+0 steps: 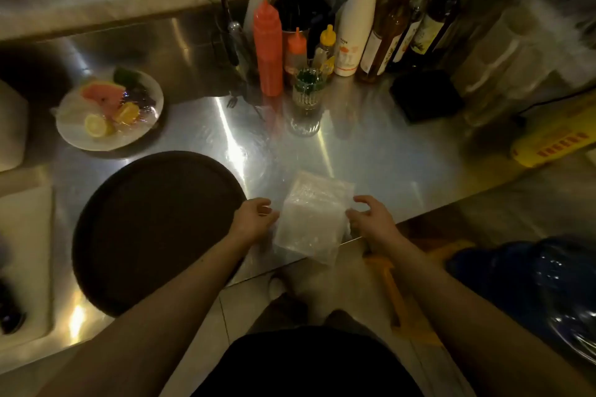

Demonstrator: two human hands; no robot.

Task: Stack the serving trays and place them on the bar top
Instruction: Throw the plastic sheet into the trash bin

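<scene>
One steel counter (371,151), lit patchily. Round dark serving tray (154,229) flat at its near-left edge. Clear-wrapped white packet (311,219) just right of tray. Left hand (254,217) and right hand (371,216) flank packet, fingers curled loosely open, touching its sides.

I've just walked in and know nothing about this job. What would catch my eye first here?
Probably the two hands, left hand and right hand, on either side of a plastic-wrapped white packet at the steel counter's near edge. Just left lies a big dark round tray. Farther back, a fruit plate sits left and a red squeeze bottle stands among the bottles.
</scene>
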